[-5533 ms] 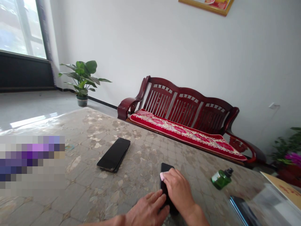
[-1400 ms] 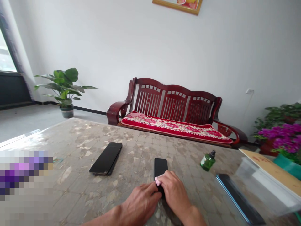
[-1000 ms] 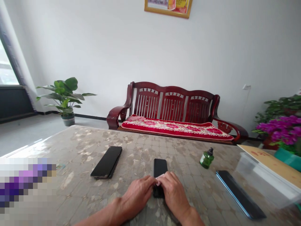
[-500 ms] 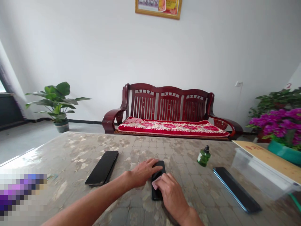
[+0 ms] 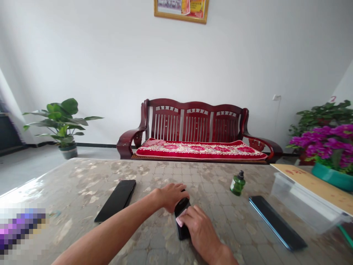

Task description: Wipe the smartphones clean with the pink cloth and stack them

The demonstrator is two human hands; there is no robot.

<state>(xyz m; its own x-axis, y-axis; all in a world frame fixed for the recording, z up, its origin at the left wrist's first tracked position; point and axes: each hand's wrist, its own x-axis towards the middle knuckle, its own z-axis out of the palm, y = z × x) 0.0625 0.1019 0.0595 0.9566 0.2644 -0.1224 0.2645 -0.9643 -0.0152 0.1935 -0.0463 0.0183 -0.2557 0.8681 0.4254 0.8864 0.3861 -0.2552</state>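
A black smartphone [image 5: 182,231] is in front of me at the middle of the table, its far end slightly raised and tilted. My left hand [image 5: 173,196] curls its fingers around that far end. In my right hand [image 5: 202,225] a small pink cloth [image 5: 180,218] is pinched and pressed against the phone's screen; the fingers hide part of both. To the left, beyond my forearm, lies a larger flat black device [image 5: 117,200]. A dark phone with a blue edge [image 5: 277,222] rests on the right.
A green pump bottle [image 5: 237,184] stands right of my hands on the patterned table [image 5: 154,173]. Farther right are a clear plastic box [image 5: 298,200] with a yellow board on top and purple flowers [image 5: 328,141] in a teal pot. A red wooden bench [image 5: 197,121] stands behind the table.
My left hand has gone from lying over the phone's upper part to gripping its far end, which has lifted and turned a little. My right hand keeps the cloth on the screen.
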